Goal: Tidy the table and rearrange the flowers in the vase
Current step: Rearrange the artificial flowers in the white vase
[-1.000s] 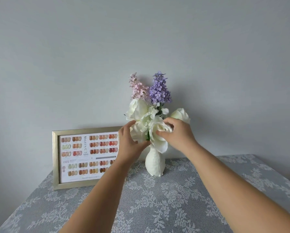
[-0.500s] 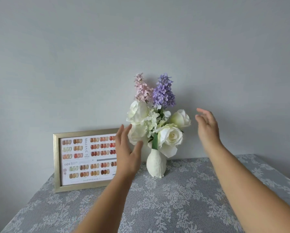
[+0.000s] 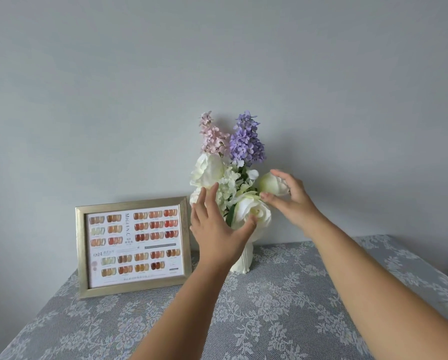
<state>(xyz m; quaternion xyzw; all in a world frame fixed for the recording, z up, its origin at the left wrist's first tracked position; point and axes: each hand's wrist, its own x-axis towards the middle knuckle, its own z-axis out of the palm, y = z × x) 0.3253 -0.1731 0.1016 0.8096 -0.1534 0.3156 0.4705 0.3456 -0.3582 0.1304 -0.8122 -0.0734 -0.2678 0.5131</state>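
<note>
A small white vase [image 3: 242, 263] stands near the back of the table and holds white roses, a pink flower spike [image 3: 212, 133] and a purple flower spike [image 3: 246, 139]. My left hand [image 3: 215, 229] is in front of the bouquet with straight fingers, its thumb against the front white rose [image 3: 254, 211]. My right hand [image 3: 290, 198] reaches in from the right, thumb and fingers spread around the right rosebud [image 3: 271, 183] without closing on it. The vase's neck is hidden behind my left hand.
A gold picture frame [image 3: 133, 249] with a nail-colour chart leans against the wall left of the vase. The table carries a grey lace tablecloth [image 3: 269, 307]. A plain grey wall stands directly behind.
Both hands let go of the flowers and opened outward, then moved back in. The right hand now cups the right rosebud and the left thumb touches the front rose.
</note>
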